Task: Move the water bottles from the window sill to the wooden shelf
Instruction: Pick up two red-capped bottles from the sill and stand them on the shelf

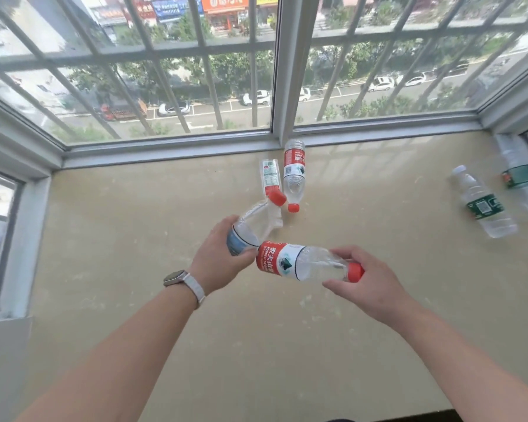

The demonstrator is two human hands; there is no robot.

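Left hand (217,258) is wrapped round a crumpled clear plastic bottle with blue label (256,222), over the beige window sill (134,284). Two red-labelled bottles (294,173) lie further back on it. Right hand (372,284) grips another red-labelled clear bottle (305,263) near its cap; two green-labelled bottles (485,208) lie far right.

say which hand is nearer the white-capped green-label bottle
Right. The right hand lies left of the white-capped green-label bottle; the left hand lies farther left.

Upper-floor home: barred bay window (275,71)
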